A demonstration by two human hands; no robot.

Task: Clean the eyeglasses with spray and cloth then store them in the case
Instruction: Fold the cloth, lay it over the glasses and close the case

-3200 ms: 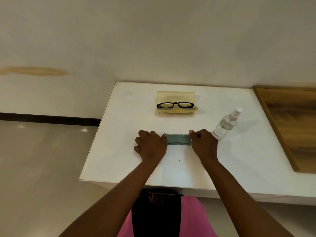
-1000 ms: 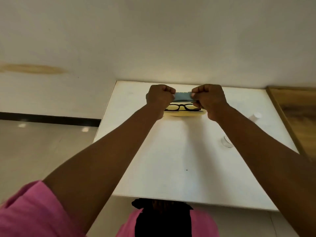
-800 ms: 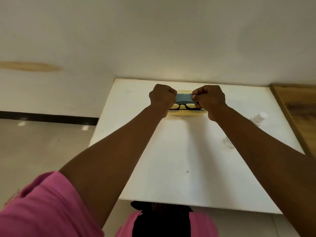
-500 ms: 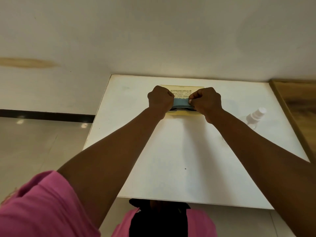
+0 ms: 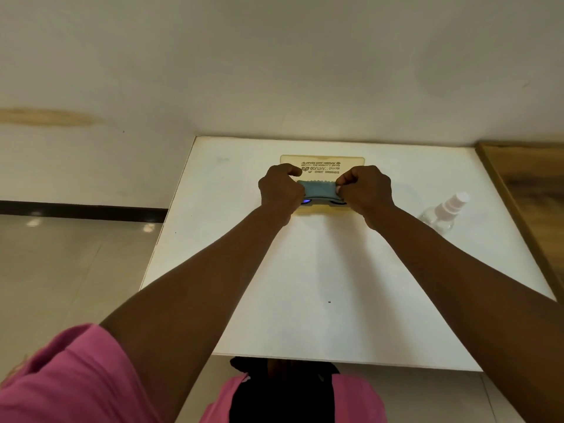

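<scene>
A yellow translucent case lies open at the far middle of the white table, its printed lid standing up. Black-framed eyeglasses lie in its tray, mostly hidden. A folded blue-grey cloth is stretched over the glasses. My left hand pinches its left end and my right hand pinches its right end, both fists curled and low over the case. A clear spray bottle lies on its side to the right.
A wooden surface adjoins the table on the right. A white wall runs just behind the table's far edge. Tiled floor lies to the left, below the table's left edge.
Both hands carried the folded cloth from the near middle of the table to the case and lowered it onto the glasses. The view shifted closer.
</scene>
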